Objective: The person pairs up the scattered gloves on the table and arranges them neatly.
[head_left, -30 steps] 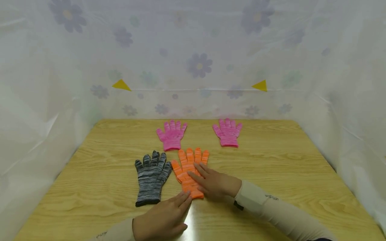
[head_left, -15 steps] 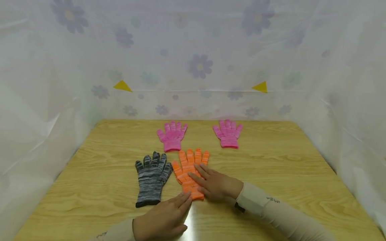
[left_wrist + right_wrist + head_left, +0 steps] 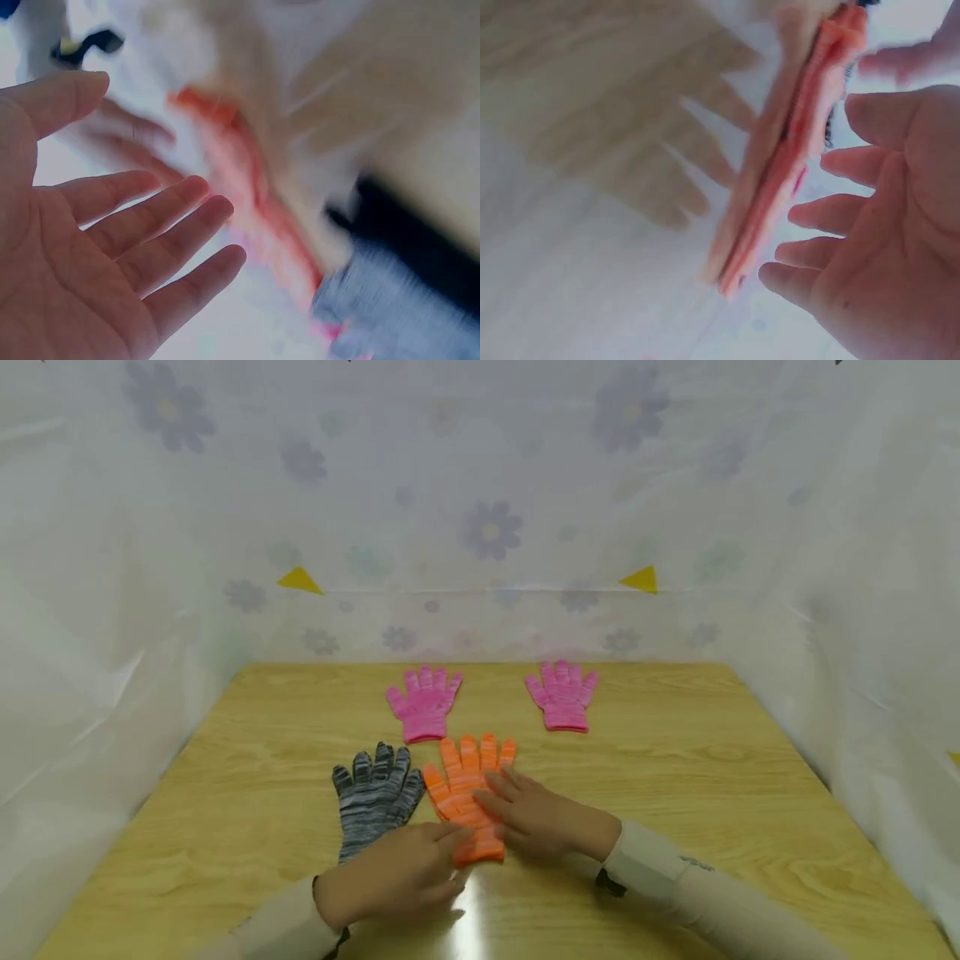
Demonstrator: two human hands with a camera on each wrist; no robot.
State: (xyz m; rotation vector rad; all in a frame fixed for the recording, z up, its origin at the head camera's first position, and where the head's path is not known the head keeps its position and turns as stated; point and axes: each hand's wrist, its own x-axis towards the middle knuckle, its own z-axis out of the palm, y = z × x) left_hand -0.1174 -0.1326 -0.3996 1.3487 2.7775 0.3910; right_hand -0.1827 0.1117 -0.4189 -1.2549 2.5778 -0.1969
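An orange knitted glove (image 3: 461, 785) lies flat on the wooden table, fingers pointing away from me. Over its right side, the fingertips of my right hand (image 3: 543, 818) are laid in the head view. My left hand (image 3: 397, 872) is near its cuff, fingers extended; whether it touches the cloth I cannot tell. Both wrist views show straight, spread fingers with nothing gripped, the left palm (image 3: 82, 270) and the right palm (image 3: 892, 217) facing the camera. A grey-and-black glove (image 3: 371, 806) lies just left of the orange one, its cuff hidden behind my left hand.
Two pink gloves, the left one (image 3: 425, 703) and the right one (image 3: 564, 695), lie flat toward the back of the wooden table (image 3: 675, 760). A flower-patterned white sheet (image 3: 487, 468) hangs behind, and white sheeting walls both sides.
My left hand has shifted slightly up and now covers the grey-and-black glove's cuff. My right hand stays at the orange glove with little movement. The gloves lie as before.
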